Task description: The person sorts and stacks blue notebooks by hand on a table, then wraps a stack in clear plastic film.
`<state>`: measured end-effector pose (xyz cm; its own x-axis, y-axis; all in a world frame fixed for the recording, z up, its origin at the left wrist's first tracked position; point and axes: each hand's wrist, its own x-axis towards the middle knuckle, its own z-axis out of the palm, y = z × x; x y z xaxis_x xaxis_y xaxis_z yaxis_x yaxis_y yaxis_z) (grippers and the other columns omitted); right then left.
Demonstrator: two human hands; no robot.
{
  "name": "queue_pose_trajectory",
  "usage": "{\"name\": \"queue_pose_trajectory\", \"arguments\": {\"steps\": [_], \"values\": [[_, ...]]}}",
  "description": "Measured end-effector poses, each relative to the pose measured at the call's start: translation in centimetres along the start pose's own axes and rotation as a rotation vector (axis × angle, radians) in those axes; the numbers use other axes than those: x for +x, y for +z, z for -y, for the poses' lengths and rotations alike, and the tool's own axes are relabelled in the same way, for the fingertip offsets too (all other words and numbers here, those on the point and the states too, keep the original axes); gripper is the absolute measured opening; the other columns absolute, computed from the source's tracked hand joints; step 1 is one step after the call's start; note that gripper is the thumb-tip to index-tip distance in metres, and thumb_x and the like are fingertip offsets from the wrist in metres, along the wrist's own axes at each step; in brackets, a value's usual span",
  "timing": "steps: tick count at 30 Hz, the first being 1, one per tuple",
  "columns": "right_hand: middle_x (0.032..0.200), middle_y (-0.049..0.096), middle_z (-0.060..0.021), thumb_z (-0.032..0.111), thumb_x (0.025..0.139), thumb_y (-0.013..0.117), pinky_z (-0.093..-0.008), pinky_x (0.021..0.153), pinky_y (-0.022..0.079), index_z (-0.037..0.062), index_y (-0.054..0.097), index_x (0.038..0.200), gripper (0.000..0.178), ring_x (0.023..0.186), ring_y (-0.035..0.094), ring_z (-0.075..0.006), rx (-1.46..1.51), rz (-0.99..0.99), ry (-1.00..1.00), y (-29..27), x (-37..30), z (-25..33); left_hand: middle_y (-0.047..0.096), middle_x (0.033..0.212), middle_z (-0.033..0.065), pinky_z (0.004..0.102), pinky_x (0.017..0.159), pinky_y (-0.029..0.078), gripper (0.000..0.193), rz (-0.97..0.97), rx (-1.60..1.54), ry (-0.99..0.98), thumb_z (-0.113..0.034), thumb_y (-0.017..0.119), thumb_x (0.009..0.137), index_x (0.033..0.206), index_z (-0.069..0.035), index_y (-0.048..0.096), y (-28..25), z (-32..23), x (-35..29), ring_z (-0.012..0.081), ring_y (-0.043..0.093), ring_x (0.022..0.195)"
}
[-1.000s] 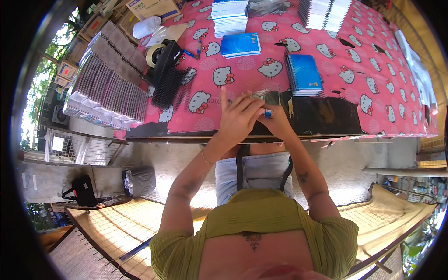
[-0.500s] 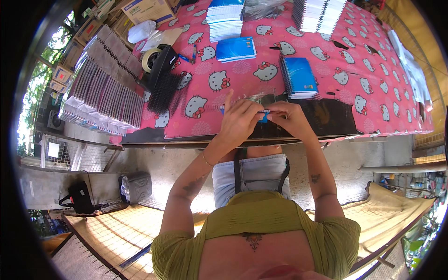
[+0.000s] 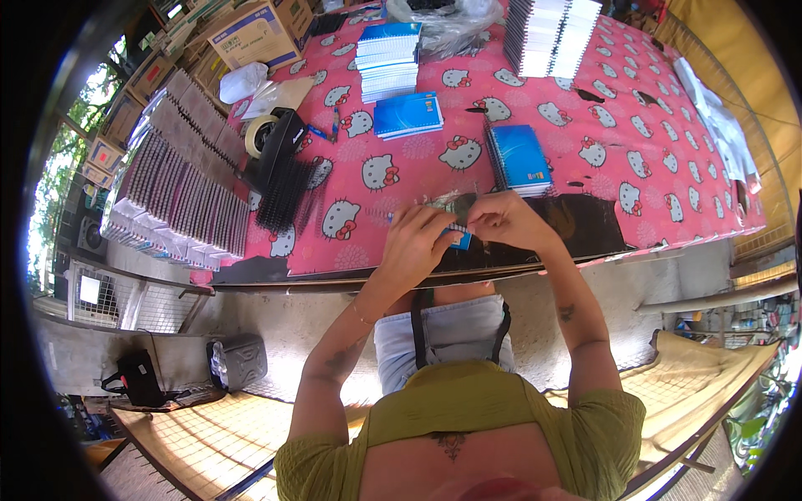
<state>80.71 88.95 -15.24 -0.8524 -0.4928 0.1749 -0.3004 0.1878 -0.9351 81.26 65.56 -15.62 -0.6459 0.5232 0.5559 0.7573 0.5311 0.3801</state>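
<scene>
A small blue notebook point(image 3: 459, 239) lies at the table's front edge, mostly covered by my hands. My left hand point(image 3: 415, 244) is closed over its left part, thumb on the near side. At the notebook's right end, my right hand point(image 3: 507, 220) has its fingertips pinched together; what they hold is too small to make out. A thin spiral coil point(image 3: 380, 215) sticks out to the left of my left hand. Just beyond my right hand lies a stack of blue spiral notebooks point(image 3: 521, 159). Farther left is another short blue stack point(image 3: 408, 114).
Tall spiral-bound stacks point(image 3: 171, 179) stand at the left, beside loose black coils point(image 3: 284, 196) and a black tape dispenser point(image 3: 282, 146). More notebooks point(image 3: 388, 63) and white stacks point(image 3: 551, 37) rise at the back. Cardboard boxes point(image 3: 261, 37) sit far left. Pink patterned cloth point(image 3: 585, 125) covers the table.
The whole view has shifted, with the table lower in the picture. My right fingers have curled more and drawn slightly off the notebook's right end. My left hand keeps its hold.
</scene>
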Motion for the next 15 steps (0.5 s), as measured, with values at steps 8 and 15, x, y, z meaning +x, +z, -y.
{"name": "queue_pose_trajectory", "arguments": {"steps": [8,15], "values": [[0.081,0.063,-0.0072,0.001,0.082,0.069,-0.0259,0.068,0.051,0.0008,0.065,0.096,0.015,0.077,0.066,-0.0172,-0.436,-0.601,-0.086,3.5,-0.2,0.5,0.067,0.093,0.0109,0.0381,0.069,0.052,0.021,0.063,0.059,-0.12,-0.009,0.069,0.086,0.106,-0.004,0.066,-0.5,-2.0,0.9,0.029,0.065,0.088],[0.115,0.066,-0.0111,0.014,0.094,0.068,-0.0285,0.083,0.053,-0.0014,0.055,0.134,0.044,0.099,0.062,-0.0133,0.214,-0.743,0.05,-0.1,-1.5,4.1,0.067,0.11,0.0126,0.0282,0.077,0.053,0.037,-0.338,-0.316,0.062,-0.008,0.069,0.09,0.126,-0.003,0.063,0.6,-2.7,10.5,0.018,0.067,0.087]]}}
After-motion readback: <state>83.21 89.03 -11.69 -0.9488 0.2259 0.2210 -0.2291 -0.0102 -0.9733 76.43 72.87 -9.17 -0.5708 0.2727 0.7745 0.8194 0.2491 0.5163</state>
